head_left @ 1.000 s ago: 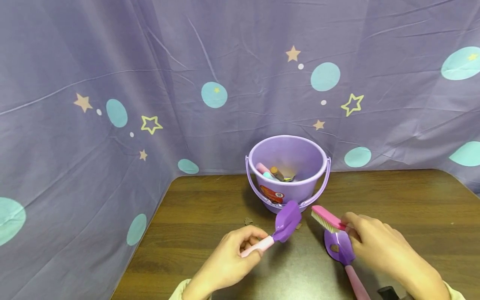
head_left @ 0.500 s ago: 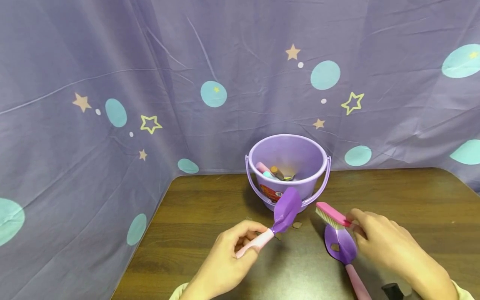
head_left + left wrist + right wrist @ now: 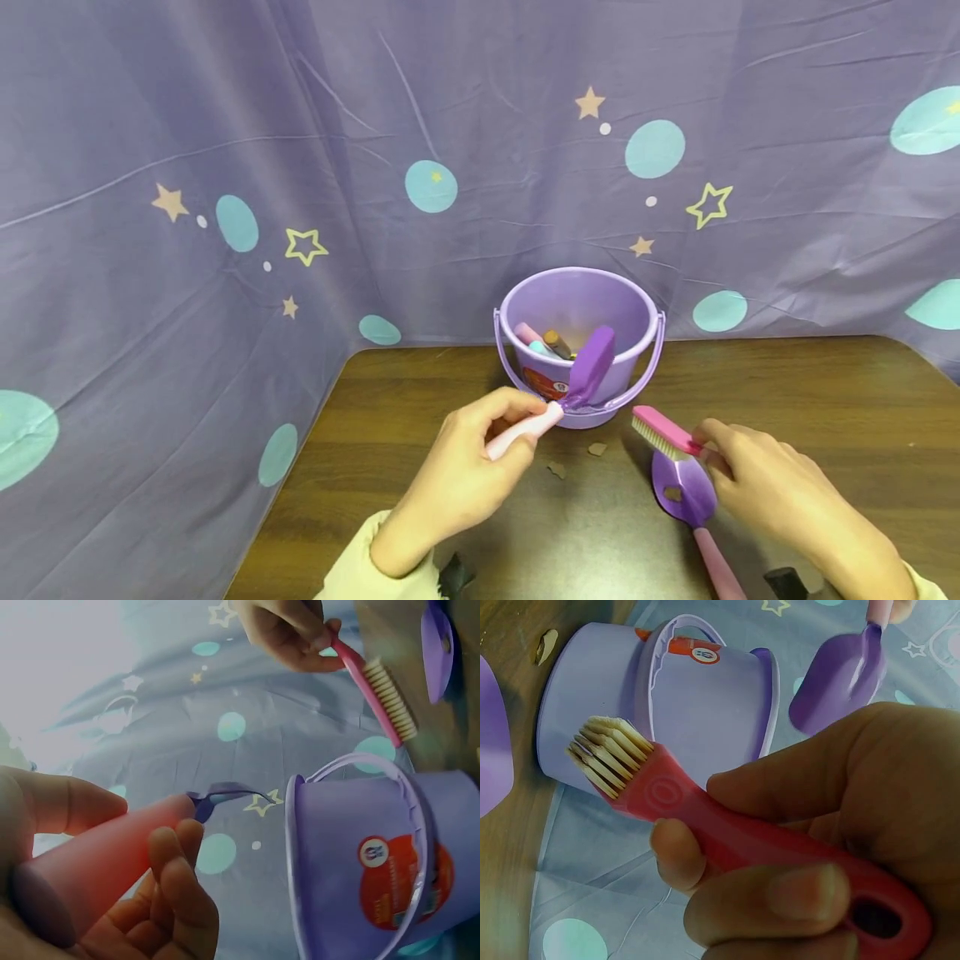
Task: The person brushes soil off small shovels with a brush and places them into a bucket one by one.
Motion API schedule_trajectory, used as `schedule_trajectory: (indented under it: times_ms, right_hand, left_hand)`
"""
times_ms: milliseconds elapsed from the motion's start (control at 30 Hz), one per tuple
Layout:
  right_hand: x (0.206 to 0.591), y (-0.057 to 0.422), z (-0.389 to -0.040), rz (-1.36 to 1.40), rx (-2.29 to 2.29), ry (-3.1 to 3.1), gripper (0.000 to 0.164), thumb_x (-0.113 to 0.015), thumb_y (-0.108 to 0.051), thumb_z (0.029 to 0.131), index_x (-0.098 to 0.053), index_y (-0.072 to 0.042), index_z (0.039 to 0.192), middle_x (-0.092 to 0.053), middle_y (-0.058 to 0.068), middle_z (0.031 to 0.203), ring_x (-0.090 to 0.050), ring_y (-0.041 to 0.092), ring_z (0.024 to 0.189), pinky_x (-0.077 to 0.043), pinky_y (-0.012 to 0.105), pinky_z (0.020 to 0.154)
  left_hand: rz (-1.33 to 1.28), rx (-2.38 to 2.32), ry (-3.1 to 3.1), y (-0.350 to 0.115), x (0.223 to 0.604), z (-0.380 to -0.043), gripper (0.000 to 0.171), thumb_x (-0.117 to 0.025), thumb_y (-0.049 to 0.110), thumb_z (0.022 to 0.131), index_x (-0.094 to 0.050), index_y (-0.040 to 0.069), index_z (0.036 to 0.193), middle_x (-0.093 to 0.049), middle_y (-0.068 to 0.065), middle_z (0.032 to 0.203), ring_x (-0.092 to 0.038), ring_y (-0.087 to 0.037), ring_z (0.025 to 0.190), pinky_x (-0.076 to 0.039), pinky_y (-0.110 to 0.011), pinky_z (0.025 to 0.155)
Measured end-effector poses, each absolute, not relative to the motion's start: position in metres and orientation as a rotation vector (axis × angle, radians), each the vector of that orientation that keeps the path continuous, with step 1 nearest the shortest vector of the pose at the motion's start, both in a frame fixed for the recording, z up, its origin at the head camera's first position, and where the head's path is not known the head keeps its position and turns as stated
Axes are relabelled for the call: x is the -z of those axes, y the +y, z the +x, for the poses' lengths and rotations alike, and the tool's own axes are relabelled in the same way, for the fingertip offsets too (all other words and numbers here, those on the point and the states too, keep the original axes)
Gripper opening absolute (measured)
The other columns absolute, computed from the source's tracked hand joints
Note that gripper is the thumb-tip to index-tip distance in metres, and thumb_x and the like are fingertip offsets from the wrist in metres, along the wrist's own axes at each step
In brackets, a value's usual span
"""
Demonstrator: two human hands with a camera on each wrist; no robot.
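Observation:
My left hand [image 3: 461, 471] pinches the pale pink handle of a purple toy shovel [image 3: 591, 367]. Its blade slants up in front of the purple bucket [image 3: 627, 379] and overlaps the near rim in the head view; the left wrist view shows a gap between them. In my right hand [image 3: 783, 500] is a pink brush [image 3: 663, 429] with cream bristles, gripped by its handle. Below the brush lies a purple toy scoop [image 3: 697, 492] with a pink handle, a small brown piece [image 3: 672, 493] on its blade. Colourful sticks [image 3: 528, 334] lie inside the bucket.
Flat brown bits [image 3: 597, 449] lie on the wooden table [image 3: 390, 433] before the bucket. A purple patterned curtain [image 3: 480, 125] hangs behind and along the left side. Dark objects show by the left cuff and under the right forearm [image 3: 783, 581].
My left hand has moved forward and up with the shovel, bringing its blade to the bucket's near rim in the head view. My right hand and the brush shifted slightly right, then stayed nearly still.

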State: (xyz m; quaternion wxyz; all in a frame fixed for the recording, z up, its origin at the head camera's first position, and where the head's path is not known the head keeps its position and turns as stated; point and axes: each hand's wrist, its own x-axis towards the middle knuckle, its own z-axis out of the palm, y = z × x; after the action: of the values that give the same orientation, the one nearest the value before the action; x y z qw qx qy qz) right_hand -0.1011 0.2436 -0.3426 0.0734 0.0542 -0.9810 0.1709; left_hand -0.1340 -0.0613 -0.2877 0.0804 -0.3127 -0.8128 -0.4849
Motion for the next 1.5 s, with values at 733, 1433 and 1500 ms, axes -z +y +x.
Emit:
schedule_trajectory:
  times_ms: [733,1433,1500]
  right_hand:
    - [0.343,0.243,-0.102,0.172,-0.511,-2.938,0.016,-0.054,-0.011,0.088,-0.06,-0.025,0.093,-0.048,-0.009,0.072,-0.044,0.014,0.062,-0.031,0.032,0.048]
    - [0.342,0.242,-0.101,0.191,-0.504,-2.929,0.018,-0.055,-0.009,0.085,-0.06,-0.025,0.092,-0.05,-0.009,0.073,-0.044,0.014,0.063,-0.031,0.032,0.049]
    - [0.341,0.242,-0.101,0.19,-0.5,-2.924,0.017,-0.055,-0.01,0.086,-0.06,-0.024,0.092,-0.049,-0.009,0.073,-0.044,0.014,0.063,-0.031,0.032,0.049]
  left_hand:
    - [-0.909,0.596,-2.691,0.001,0.248,-0.219,0.022,-0.062,0.012,0.08,-0.068,0.016,0.101,-0.064,0.007,0.082,-0.056,-0.013,0.068,-0.045,-0.031,0.06]
    - [-0.784,0.111,-3.034,0.059,0.259,-0.267,0.01,-0.069,0.017,0.075,-0.059,0.018,0.075,-0.06,-0.001,0.08,-0.056,-0.02,0.073,-0.045,-0.038,0.061]
    - [-0.785,0.08,-3.036,0.06,0.261,-0.27,0.01,-0.069,0.017,0.075,-0.059,0.018,0.076,-0.061,-0.001,0.084,-0.057,-0.02,0.074,-0.046,-0.039,0.062]
